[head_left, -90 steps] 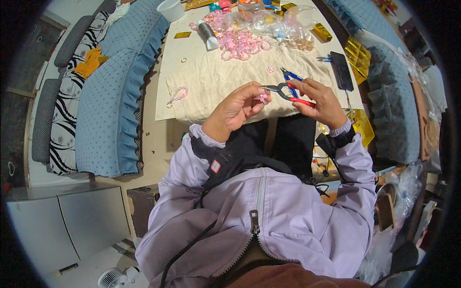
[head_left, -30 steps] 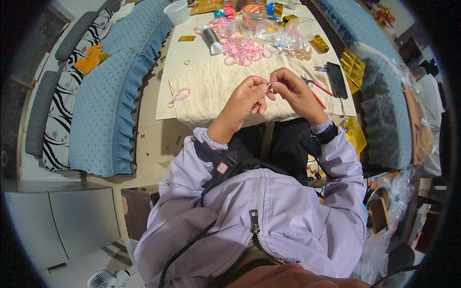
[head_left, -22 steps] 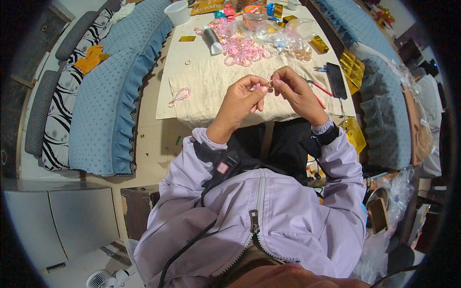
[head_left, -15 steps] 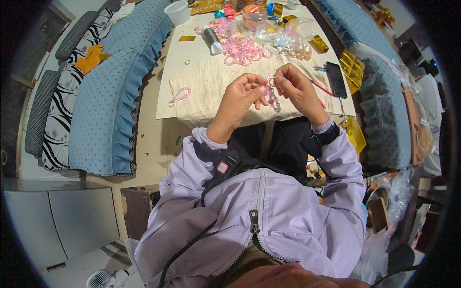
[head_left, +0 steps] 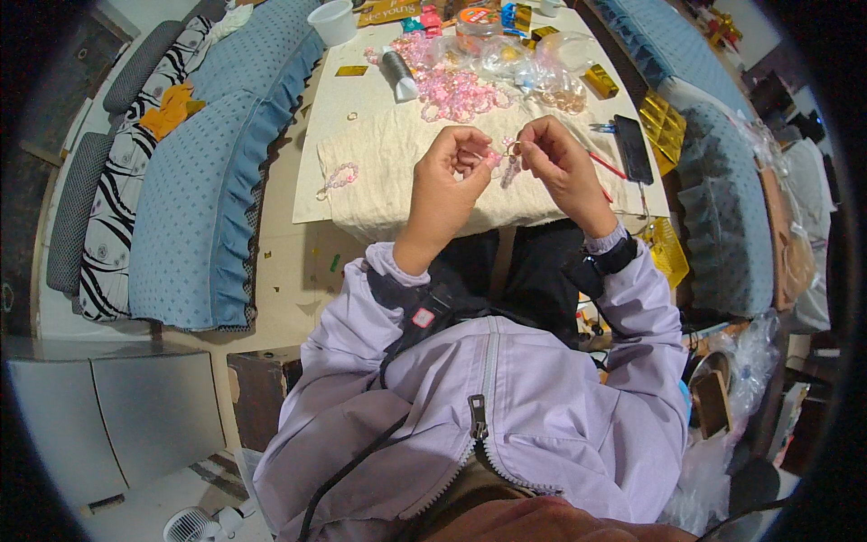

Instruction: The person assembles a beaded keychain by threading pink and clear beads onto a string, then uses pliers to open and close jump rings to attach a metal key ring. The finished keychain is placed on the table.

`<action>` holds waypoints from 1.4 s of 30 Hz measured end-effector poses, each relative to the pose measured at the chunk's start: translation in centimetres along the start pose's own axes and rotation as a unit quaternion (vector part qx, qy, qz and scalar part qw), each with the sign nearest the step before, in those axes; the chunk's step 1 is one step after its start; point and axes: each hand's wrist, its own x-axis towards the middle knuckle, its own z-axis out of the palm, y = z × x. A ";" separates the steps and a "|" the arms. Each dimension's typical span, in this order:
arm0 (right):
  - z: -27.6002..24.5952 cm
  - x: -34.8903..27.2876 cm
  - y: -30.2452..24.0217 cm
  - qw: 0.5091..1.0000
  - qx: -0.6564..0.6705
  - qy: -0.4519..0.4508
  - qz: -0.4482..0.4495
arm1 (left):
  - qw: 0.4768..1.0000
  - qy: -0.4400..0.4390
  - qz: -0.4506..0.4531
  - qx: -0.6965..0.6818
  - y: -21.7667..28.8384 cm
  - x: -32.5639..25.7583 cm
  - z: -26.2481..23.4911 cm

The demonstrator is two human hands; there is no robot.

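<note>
Over the cloth (head_left: pixel 379 190) at the near end of the table, my right hand (head_left: pixel 560 167) pinches a gold-coloured ring with a strand of pink and lilac beads (head_left: pixel 509 169) hanging from it. My left hand (head_left: pixel 454 165) is closed beside it, fingers curled and thumb against fingertip. Something small and pink shows at that fingertip; whether it belongs to the strand I cannot tell. A similar looped bead strand (head_left: pixel 343 174) lies on the cloth to the left. Beyond my hands sits a heap of pink bead strands (head_left: pixel 461 95).
A grey thread spool (head_left: pixel 397 74) lies by the heap, near clear plastic bags (head_left: pixel 533 63). To the right are a black phone (head_left: pixel 633 149), a red pen-like stick (head_left: pixel 607 164) and a yellow basket (head_left: pixel 668 253). A white tub (head_left: pixel 333 24) stands far left. Blue-covered sofas (head_left: pixel 199 199) flank the table.
My left hand has drawn slightly left and its fingers have curled in, away from the bead strand. My right hand stays nearly in place with the ring, and the strand now hangs freer.
</note>
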 end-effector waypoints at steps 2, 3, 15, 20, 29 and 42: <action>0.0 0.0 0.0 0.999 -0.036 0.008 -0.020 | 0.999 -0.001 0.021 0.046 0.2 -0.3 -0.1; 0.0 0.0 -0.1 0.998 -0.053 0.013 -0.031 | 0.999 -0.005 0.013 0.045 0.2 -0.3 -0.1; 0.1 0.5 -1.3 0.996 -0.070 0.014 -0.056 | 0.972 -0.089 -0.131 -0.173 -0.9 0.2 -1.1; 0.3 0.7 -1.8 0.994 -0.086 0.024 -0.059 | 0.961 -0.107 -0.159 -0.199 -1.6 0.4 -1.3; -0.2 1.3 -3.0 0.988 -0.127 0.043 -0.074 | 0.967 -0.086 -0.156 -0.182 -2.0 0.7 -1.8; -0.8 2.7 -3.9 0.991 -0.121 0.035 -0.041 | 0.985 -0.097 -0.090 -0.114 -1.4 2.0 -1.7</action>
